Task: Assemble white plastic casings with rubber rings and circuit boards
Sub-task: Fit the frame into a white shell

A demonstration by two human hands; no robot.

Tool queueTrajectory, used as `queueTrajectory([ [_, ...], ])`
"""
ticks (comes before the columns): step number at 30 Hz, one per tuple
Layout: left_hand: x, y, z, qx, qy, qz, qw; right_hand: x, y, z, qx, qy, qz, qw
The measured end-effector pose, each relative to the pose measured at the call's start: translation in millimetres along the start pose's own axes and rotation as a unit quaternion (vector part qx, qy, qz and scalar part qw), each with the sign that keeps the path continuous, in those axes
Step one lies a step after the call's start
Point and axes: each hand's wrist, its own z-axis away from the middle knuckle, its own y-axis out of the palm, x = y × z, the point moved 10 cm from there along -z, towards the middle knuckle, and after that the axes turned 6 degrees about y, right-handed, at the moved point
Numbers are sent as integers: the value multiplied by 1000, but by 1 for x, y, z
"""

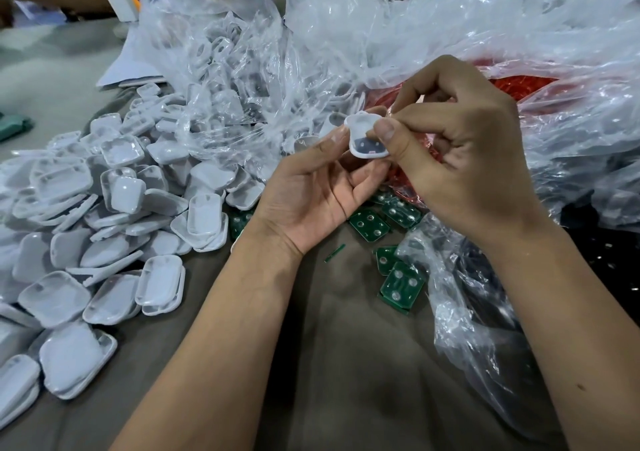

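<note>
- left hand, palm up, holds a white casing by its edges above the bench.
- right hand pinches at the casing's open face, thumb pressing a dark part inside.
- heap of white casings lies at left; green circuit boards below the hands; red rings in a plastic bag behind.

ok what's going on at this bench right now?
A person is assembling by hand. The left hand holds a white casing up over the table, while the right hand presses a part into it with thumb and forefinger. A pile of white casings lies to the left, green circuit boards just below the hands, and a bag of red parts behind.
</note>
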Motion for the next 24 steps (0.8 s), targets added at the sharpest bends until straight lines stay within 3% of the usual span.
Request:
queueTrajectory([
  [24,0,2,1,-16,3,16,1000,9,7,2,43,-20,-36,998],
])
